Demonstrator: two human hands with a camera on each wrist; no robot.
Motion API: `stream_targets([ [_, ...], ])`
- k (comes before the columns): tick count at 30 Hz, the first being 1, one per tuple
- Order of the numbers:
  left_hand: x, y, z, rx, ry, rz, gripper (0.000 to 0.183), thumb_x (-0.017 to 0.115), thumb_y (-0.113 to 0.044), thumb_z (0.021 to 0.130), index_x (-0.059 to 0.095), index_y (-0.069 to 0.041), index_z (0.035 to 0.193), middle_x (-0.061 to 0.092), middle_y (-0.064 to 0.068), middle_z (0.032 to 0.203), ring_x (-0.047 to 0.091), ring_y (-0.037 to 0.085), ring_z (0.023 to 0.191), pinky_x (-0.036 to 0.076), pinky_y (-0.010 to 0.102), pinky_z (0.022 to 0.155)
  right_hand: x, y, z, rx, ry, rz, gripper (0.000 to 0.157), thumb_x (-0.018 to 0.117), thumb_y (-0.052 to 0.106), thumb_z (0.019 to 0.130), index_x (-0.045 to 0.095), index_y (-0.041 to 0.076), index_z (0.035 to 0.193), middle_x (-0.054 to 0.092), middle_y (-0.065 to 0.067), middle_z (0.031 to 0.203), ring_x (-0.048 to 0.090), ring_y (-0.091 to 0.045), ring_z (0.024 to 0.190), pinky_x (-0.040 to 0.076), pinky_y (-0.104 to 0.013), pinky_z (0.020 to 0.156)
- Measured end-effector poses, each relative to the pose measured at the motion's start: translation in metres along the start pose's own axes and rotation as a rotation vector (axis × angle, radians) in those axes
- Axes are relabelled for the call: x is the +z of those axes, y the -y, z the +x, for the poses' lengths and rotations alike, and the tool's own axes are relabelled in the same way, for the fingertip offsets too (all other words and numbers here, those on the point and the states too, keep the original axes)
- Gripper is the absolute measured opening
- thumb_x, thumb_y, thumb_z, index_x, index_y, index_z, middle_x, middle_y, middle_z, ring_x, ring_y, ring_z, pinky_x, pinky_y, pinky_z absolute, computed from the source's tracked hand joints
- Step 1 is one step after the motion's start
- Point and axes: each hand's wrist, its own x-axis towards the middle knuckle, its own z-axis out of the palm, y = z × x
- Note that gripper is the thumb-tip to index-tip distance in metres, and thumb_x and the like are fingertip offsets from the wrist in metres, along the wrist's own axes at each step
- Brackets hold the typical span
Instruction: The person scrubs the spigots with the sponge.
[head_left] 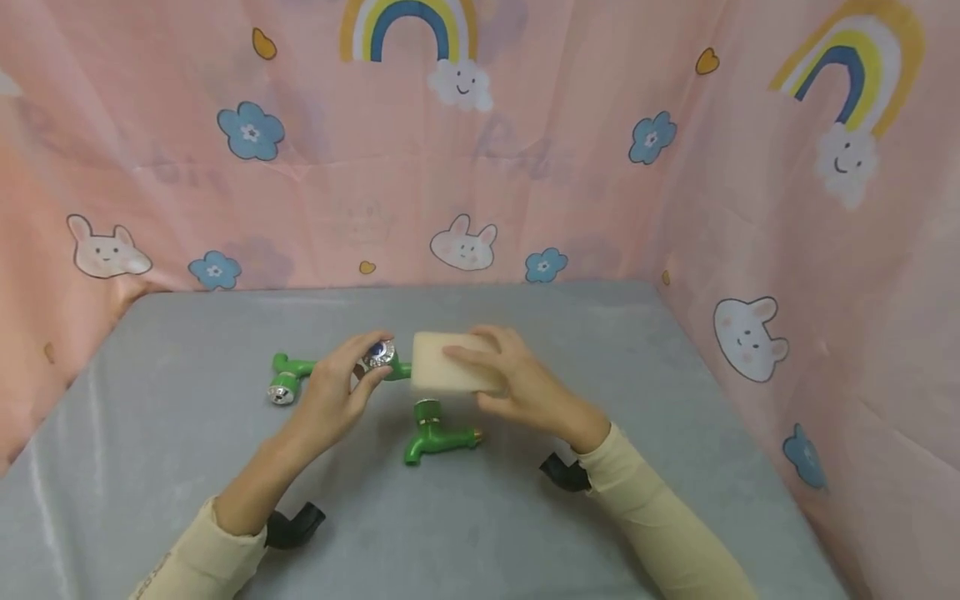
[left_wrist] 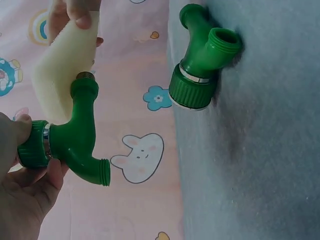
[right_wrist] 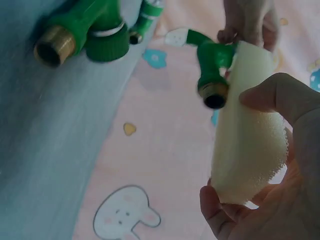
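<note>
My left hand (head_left: 330,392) grips a green plastic faucet by its ribbed knob, which has a silver, blue-centred cap (head_left: 380,354). In the left wrist view this faucet (left_wrist: 75,140) is raised off the table, its threaded inlet pointing up by the sponge. My right hand (head_left: 528,387) holds a cream, block-shaped sponge (head_left: 442,367), thumb on one broad face and fingers around the other side. The sponge (right_wrist: 237,145) bends a little and overlaps the faucet's body in the right wrist view. Below the hands, a second green faucet (head_left: 442,440) lies on the table.
A third green faucet (head_left: 282,386) with a silver cap lies to the left, partly behind my left hand. The grey table (head_left: 480,533) is backed by a pink printed curtain (head_left: 360,192). Black wrist mounts (head_left: 296,527) jut from both sleeves.
</note>
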Motion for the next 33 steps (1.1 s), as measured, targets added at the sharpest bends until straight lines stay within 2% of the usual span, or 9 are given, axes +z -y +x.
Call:
stream_targets([
  [4,-0.002,0.0,0.001,-0.02,-0.012,-0.008,0.041,0.068,-0.007,0.096,0.058,0.0,0.135,0.069,0.013,0.106,0.06,0.014,0.078,0.052,0.022,0.064,-0.004,-0.006,-0.001,0.041,-0.013,-0.014,0.065,0.075,0.003,0.08,0.06,0.02,0.141,0.048,-0.02,0.143,0.047,-0.039,0.125,0.052,-0.047,0.09],
  [10,-0.004,0.003,0.0,-0.089,-0.035,-0.044,0.04,0.065,-0.007,0.098,0.057,0.0,0.136,0.069,0.016,0.11,0.065,0.02,0.086,0.057,0.023,0.069,-0.016,-0.011,-0.006,0.125,-0.02,0.026,0.063,0.071,0.004,0.083,0.06,0.022,0.142,0.043,-0.018,0.148,0.042,-0.038,0.13,0.052,-0.045,0.09],
  [14,-0.004,0.004,0.001,-0.148,-0.038,-0.128,0.038,0.063,-0.009,0.099,0.057,0.001,0.136,0.07,0.018,0.11,0.068,0.022,0.089,0.058,0.023,0.07,-0.017,-0.004,-0.005,0.062,-0.109,0.024,0.062,0.073,0.005,0.08,0.061,0.02,0.14,0.045,-0.02,0.145,0.044,-0.039,0.128,0.052,-0.047,0.092],
  [17,-0.004,0.004,0.002,-0.181,-0.012,-0.227,0.037,0.06,-0.01,0.102,0.057,0.002,0.136,0.07,0.02,0.112,0.069,0.019,0.079,0.059,0.025,0.066,-0.011,0.0,-0.003,-0.036,-0.141,-0.01,0.062,0.075,0.006,0.079,0.062,0.019,0.139,0.049,-0.021,0.141,0.047,-0.039,0.126,0.051,-0.05,0.094],
  [19,-0.004,0.003,0.002,-0.207,0.008,-0.291,0.036,0.058,-0.012,0.103,0.056,0.003,0.136,0.068,0.022,0.115,0.07,0.017,0.073,0.06,0.028,0.064,-0.008,0.002,-0.002,-0.062,-0.132,-0.022,0.064,0.076,0.006,0.08,0.061,0.02,0.14,0.049,-0.02,0.141,0.048,-0.038,0.126,0.051,-0.05,0.096],
  [21,-0.006,0.002,0.001,-0.238,0.019,-0.339,0.036,0.056,-0.012,0.104,0.055,0.003,0.137,0.065,0.024,0.12,0.069,0.015,0.069,0.061,0.029,0.062,-0.005,0.003,-0.001,-0.057,-0.119,-0.019,0.065,0.076,0.004,0.08,0.06,0.021,0.141,0.048,-0.019,0.141,0.046,-0.038,0.127,0.052,-0.049,0.095],
  [26,-0.01,0.0,0.0,-0.299,0.018,-0.367,0.038,0.056,-0.014,0.105,0.054,0.002,0.138,0.061,0.027,0.132,0.069,0.016,0.065,0.058,0.03,0.056,-0.008,-0.001,-0.003,0.0,-0.138,-0.028,0.066,0.076,-0.001,0.079,0.061,0.02,0.14,0.048,-0.021,0.141,0.046,-0.04,0.128,0.054,-0.05,0.094],
  [29,-0.01,0.001,0.001,-0.32,0.0,-0.373,0.039,0.055,-0.018,0.106,0.054,0.003,0.139,0.057,0.028,0.14,0.07,0.016,0.064,0.056,0.03,0.052,-0.013,-0.004,-0.005,0.041,-0.179,-0.045,0.065,0.076,-0.002,0.079,0.062,0.019,0.139,0.049,-0.023,0.14,0.047,-0.042,0.127,0.056,-0.051,0.091],
  [33,-0.008,0.002,0.001,-0.352,-0.015,-0.437,0.041,0.053,-0.02,0.107,0.052,0.006,0.138,0.059,0.03,0.137,0.074,0.015,0.076,0.06,0.031,0.055,-0.016,-0.004,-0.005,0.054,-0.257,-0.061,0.064,0.074,0.0,0.078,0.062,0.018,0.139,0.049,-0.023,0.138,0.047,-0.042,0.125,0.055,-0.053,0.089],
])
